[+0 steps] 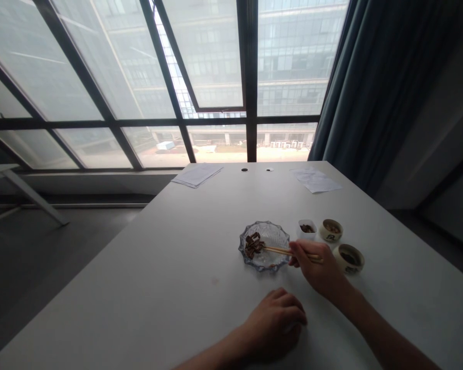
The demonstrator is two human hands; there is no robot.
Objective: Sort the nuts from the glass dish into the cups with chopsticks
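Observation:
My right hand is closed around a pair of wooden chopsticks. Their tips touch a small heap of dark brown pieces, whose kind I cannot make out. The heap lies on the left side of a clear glass dish with a scalloped rim. My left hand rests on the table nearer to me, its fingers curled in; nothing shows in it. Just beyond my right hand stands a small white square container with dark bits inside. Two cream round bowls, a farther one and a nearer one, also hold dark contents.
Everything stands on a white table. Toward its far edge lie a stack of papers on the left and loose sheets on the right. Large windows rise behind, with a dark blue curtain at the right.

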